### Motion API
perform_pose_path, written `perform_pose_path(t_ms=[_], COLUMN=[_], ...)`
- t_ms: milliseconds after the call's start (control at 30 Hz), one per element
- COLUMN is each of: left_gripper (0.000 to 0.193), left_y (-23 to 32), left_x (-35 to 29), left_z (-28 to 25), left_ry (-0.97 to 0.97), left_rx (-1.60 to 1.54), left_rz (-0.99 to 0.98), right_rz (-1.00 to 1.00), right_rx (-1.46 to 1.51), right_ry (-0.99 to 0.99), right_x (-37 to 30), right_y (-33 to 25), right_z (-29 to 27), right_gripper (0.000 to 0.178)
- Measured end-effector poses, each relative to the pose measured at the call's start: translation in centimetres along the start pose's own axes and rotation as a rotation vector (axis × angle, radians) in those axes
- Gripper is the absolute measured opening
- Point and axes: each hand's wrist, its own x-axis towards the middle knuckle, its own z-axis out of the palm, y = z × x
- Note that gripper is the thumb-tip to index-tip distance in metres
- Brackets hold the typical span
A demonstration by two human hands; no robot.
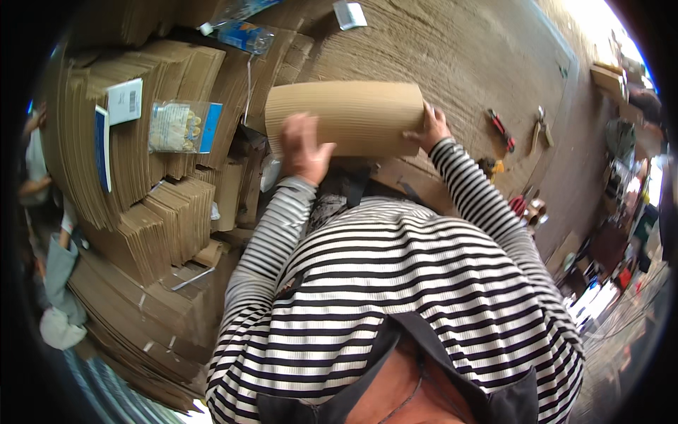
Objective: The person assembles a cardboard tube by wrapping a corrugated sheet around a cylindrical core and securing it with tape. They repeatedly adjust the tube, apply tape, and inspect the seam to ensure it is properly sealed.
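A sheet of brown corrugated cardboard (346,106) lies crosswise in front of me at the work table's near edge, its surface ribbed and seemingly curved. My left hand (304,147) is over its left part, slightly smeared by motion, with the thumb spread away from the fingers. Whether that palm touches the cardboard I cannot tell. At the right end my right hand (431,129) grips the cardboard's edge, thumb on the top face and fingers along the side. The underside of the sheet is hidden.
Stacks of flat cardboard (120,148) rise at my left, with a plastic packet (185,127) and a white card (124,101) on them. A plastic bottle (244,37) lies beyond. Red-handled cutters (500,131) and pliers (542,127) rest on the wooden table (424,42).
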Motion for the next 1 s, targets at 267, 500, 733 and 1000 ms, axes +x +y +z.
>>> perform_pose_path(t_ms=[267,500,733,1000], left_gripper=[0.116,0.124,0.126,0.11], left_y=[9.3,8.6,6.9,12.6], left_x=[9.1,12.1,13.3,12.9], left_z=[8.7,8.4,7.7,9.1], left_ry=[-0.793,-0.835,-0.873,-0.912], left_rx=[0.366,0.358,0.32,0.379], left_rz=[0.369,0.402,0.355,0.641], right_rz=[-0.141,-0.221,-0.214,-0.129], right_rx=[0.515,0.743,0.71,0.687], right_ry=[0.226,0.182,0.197,0.305], right_x=[0.5,-0.4,0.3,-0.3], right_y=[4.7,5.8,5.9,4.9], right_z=[0.7,2.7,3.5,3.4], right_gripper=[0.104,0.077,0.079,0.078])
